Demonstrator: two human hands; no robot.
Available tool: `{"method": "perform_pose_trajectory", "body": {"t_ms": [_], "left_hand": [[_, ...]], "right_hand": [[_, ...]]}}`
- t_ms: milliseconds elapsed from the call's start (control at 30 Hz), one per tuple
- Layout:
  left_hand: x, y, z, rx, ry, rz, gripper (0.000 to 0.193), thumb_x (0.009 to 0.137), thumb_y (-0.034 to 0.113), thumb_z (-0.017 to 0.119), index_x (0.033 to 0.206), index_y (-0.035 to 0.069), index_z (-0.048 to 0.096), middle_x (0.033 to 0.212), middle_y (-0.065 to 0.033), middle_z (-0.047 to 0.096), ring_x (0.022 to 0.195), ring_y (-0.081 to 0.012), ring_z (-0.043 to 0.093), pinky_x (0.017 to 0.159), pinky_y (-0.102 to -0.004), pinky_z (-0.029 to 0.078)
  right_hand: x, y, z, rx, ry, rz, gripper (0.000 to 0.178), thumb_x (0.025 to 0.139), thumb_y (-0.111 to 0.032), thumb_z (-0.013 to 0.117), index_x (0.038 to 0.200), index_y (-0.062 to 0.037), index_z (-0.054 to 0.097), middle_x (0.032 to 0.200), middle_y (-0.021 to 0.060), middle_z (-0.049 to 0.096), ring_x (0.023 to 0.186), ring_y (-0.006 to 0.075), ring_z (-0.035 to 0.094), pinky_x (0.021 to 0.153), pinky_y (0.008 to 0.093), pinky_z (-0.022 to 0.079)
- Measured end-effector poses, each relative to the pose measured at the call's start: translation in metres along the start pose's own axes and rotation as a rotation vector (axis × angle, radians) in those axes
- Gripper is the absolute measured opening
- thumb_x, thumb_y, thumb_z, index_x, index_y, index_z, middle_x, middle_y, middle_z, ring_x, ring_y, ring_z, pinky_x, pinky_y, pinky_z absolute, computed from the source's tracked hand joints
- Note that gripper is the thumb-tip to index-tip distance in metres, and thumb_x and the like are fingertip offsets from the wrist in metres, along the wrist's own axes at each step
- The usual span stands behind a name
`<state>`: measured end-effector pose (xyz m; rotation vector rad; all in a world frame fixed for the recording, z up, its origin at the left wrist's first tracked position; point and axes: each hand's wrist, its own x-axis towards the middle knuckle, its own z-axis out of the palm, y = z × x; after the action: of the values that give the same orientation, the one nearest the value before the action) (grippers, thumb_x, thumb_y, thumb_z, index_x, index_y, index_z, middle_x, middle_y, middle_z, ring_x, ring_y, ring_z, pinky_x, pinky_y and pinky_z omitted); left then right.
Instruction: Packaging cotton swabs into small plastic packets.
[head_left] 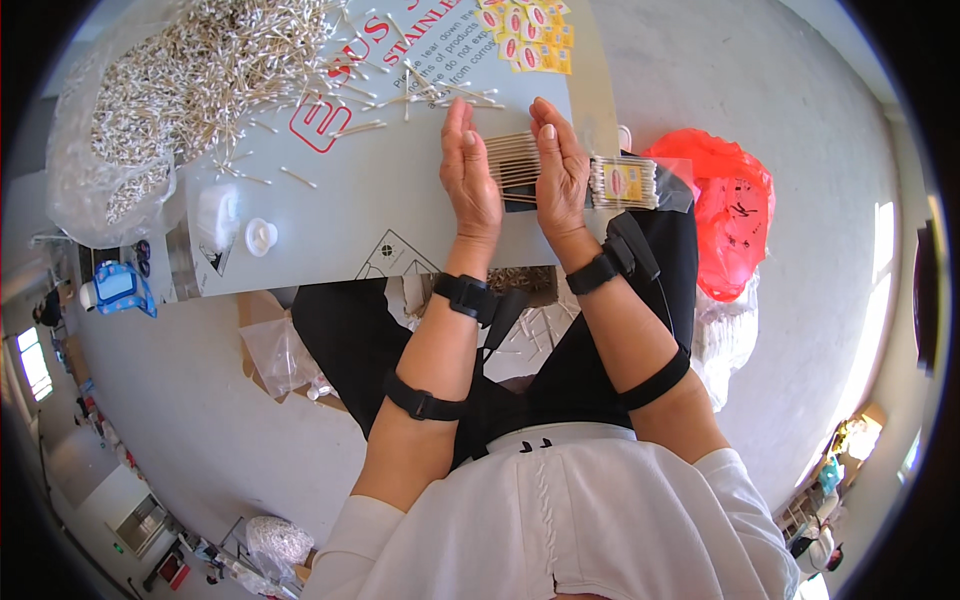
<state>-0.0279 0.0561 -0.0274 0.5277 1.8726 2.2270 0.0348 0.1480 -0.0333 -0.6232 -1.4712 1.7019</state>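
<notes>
Between my two palms lies a row of cotton swabs (513,163), their sticks running from one hand to the other. My left hand (470,182) stands on edge along the row's left end, fingers stretched out flat. Facing it, my right hand (561,172) is likewise straight-fingered at the right end. The palms cover the swab tips. A dark pad shows partly beneath the sticks. Just right of my right hand sits a clear pack of cotton swabs (625,183) with a yellow label. Loose swabs (415,92) lie scattered beyond my left hand.
A large heap of swabs (190,85) spills from a clear bag (80,205) at the far left. Yellow printed packets (528,38) lie at the back. A white plastic cap (261,237) rests near the table (330,235) front edge. A red bag (735,215) hangs at right.
</notes>
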Motion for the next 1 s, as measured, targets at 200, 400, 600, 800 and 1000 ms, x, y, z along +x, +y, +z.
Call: {"method": "perform_pose_trajectory", "body": {"t_ms": [200, 400, 600, 800, 1000], "left_hand": [[0.0, 0.003, -0.005, -0.24, 0.038, -0.066, 0.052, 0.101, 0.026, 0.047, 0.142, -0.005, 0.038, 0.145, -0.0191, 0.041, 0.137, -0.027, 0.037, 0.115, -0.041, 0.027], [-0.011, 0.029, -0.021, 0.862, -0.455, 0.261, 0.088, 0.068, 0.014, 0.078, 0.143, 0.002, 0.035, 0.154, -0.017, 0.028, 0.143, -0.0354, 0.025, 0.117, -0.0466, 0.021], [-0.011, 0.02, -0.014, 1.015, -0.457, 0.297, 0.093, 0.066, 0.014, 0.079, 0.145, 0.002, 0.032, 0.155, -0.0158, 0.026, 0.144, -0.0347, 0.022, 0.117, -0.0456, 0.022], [-0.006, 0.007, -0.003, 0.406, -0.204, 0.147, 0.066, 0.092, 0.025, 0.063, 0.145, 0.0, 0.035, 0.15, -0.0161, 0.037, 0.14, -0.0286, 0.034, 0.115, -0.0396, 0.026], [0.0, 0.005, 0.018, 0.271, -0.153, 0.089, 0.052, 0.102, 0.035, 0.044, 0.141, 0.0, 0.044, 0.142, -0.0152, 0.048, 0.134, -0.0239, 0.041, 0.112, -0.0365, 0.03]], "right_hand": [[0.005, -0.012, -0.009, 0.194, -0.006, 0.182, 0.042, 0.104, -0.022, 0.046, 0.133, 0.0075, 0.049, 0.134, 0.016, 0.053, 0.126, 0.0225, 0.05, 0.11, 0.0326, 0.038], [0.015, -0.021, -0.03, 0.224, -0.08, 0.264, 0.041, 0.102, -0.022, 0.049, 0.131, 0.0071, 0.052, 0.129, 0.0148, 0.057, 0.122, 0.0212, 0.054, 0.105, 0.0308, 0.042], [0.009, -0.019, -0.023, 0.231, -0.066, 0.241, 0.042, 0.102, -0.023, 0.049, 0.13, 0.0071, 0.053, 0.128, 0.0145, 0.058, 0.121, 0.0211, 0.054, 0.105, 0.0312, 0.043], [0.012, -0.017, -0.018, 0.155, -0.124, 0.193, 0.045, 0.104, -0.025, 0.044, 0.135, 0.0066, 0.048, 0.137, 0.0148, 0.051, 0.128, 0.0214, 0.048, 0.11, 0.0318, 0.038], [0.007, -0.005, -0.013, 0.089, -0.094, 0.084, 0.041, 0.103, -0.025, 0.047, 0.131, 0.0043, 0.053, 0.13, 0.0144, 0.058, 0.121, 0.0192, 0.053, 0.104, 0.0293, 0.04]]}}
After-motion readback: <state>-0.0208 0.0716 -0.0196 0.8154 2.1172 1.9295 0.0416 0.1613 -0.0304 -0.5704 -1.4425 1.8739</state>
